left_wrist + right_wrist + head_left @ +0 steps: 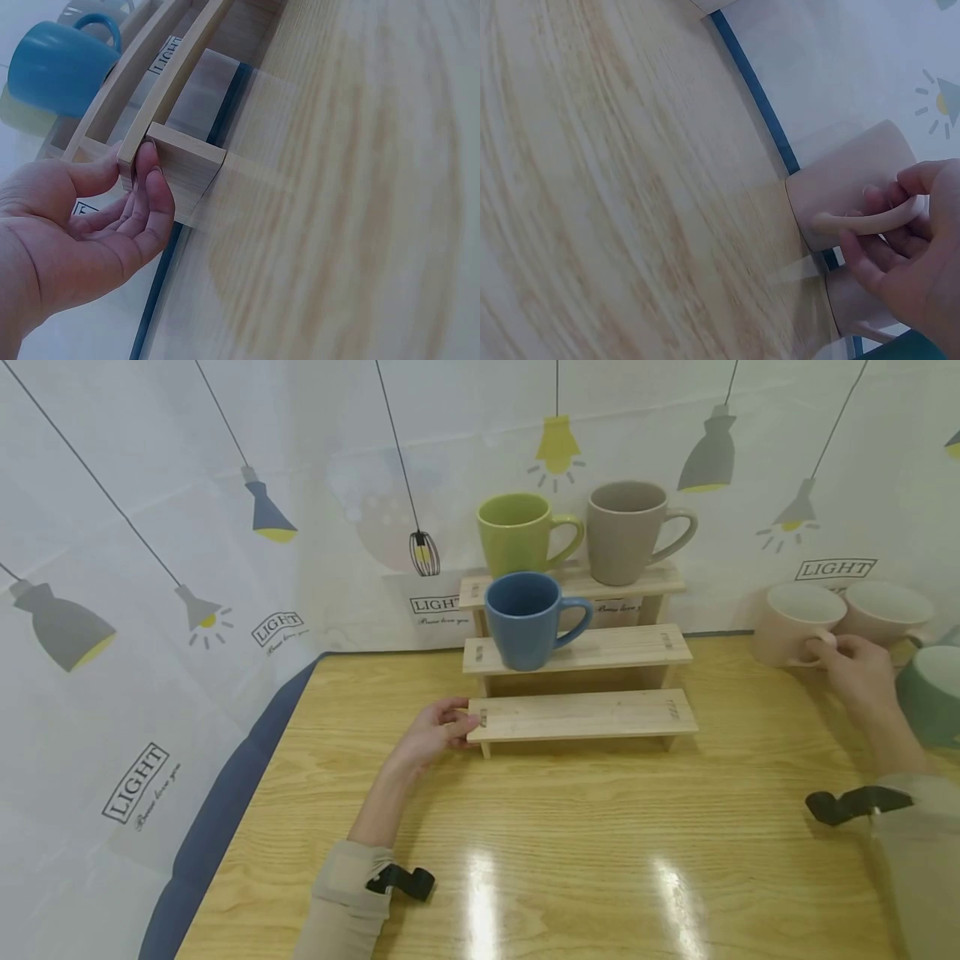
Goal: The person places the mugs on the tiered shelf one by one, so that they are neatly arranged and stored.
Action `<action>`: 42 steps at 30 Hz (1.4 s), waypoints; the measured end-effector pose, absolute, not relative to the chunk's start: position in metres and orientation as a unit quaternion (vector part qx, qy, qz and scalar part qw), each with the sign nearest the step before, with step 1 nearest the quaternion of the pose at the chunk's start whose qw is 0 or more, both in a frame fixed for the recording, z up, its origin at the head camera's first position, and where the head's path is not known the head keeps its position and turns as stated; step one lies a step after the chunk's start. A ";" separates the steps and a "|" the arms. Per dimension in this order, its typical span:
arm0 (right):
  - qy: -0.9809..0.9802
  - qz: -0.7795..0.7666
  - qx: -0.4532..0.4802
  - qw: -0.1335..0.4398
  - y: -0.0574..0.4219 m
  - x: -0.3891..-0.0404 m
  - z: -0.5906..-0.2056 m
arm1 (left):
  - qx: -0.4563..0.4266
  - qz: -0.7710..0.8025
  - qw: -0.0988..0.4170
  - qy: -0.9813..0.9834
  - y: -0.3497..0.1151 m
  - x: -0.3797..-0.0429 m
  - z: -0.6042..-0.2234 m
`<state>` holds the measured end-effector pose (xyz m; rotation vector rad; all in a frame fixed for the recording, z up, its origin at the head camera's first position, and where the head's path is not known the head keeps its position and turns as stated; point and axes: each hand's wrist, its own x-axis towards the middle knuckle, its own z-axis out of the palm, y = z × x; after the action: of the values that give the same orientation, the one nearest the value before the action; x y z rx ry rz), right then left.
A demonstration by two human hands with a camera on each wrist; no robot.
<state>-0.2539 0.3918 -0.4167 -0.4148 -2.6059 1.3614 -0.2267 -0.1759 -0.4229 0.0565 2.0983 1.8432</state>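
Note:
A three-tier wooden stand (585, 715) stands on the table. My left hand (432, 735) pinches the left end of its bottom shelf, thumb on top and fingers beneath, as the left wrist view also shows. A blue mug (525, 622) sits on the middle shelf. On the top shelf are a green mug (517, 535) and a grey-brown mug (626, 535). Off to the right, my right hand (862, 672) holds the handle of a pale pink mug (787, 631). In the right wrist view, fingers curl around that handle (877, 221), and the mug's base meets the table.
Beside the held mug stands another pinkish mug (885, 610), partly behind my right hand. A dark green mug (933, 697) is cut off by the right edge. White cloth printed with lamps (337, 527) hangs behind the wooden table (525, 827).

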 end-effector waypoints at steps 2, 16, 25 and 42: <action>-0.869 0.468 -0.139 0.084 0.392 -0.254 -0.417 | 0.019 0.650 0.174 0.739 -0.175 -0.227 -0.423; -0.801 0.581 -0.104 0.101 0.394 -0.253 -0.420 | 0.021 0.651 0.174 0.739 -0.176 -0.227 -0.424; -0.740 0.653 -0.084 0.136 0.389 -0.247 -0.423 | 0.026 0.651 0.175 0.738 -0.174 -0.226 -0.424; -0.726 0.649 -0.051 0.219 0.373 -0.238 -0.402 | 0.024 0.657 0.175 0.733 -0.177 -0.227 -0.425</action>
<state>-0.2378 0.3728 -0.4020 -0.1409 -2.0106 1.7974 -0.2273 -0.1769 -0.4251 0.0677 2.0786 1.8607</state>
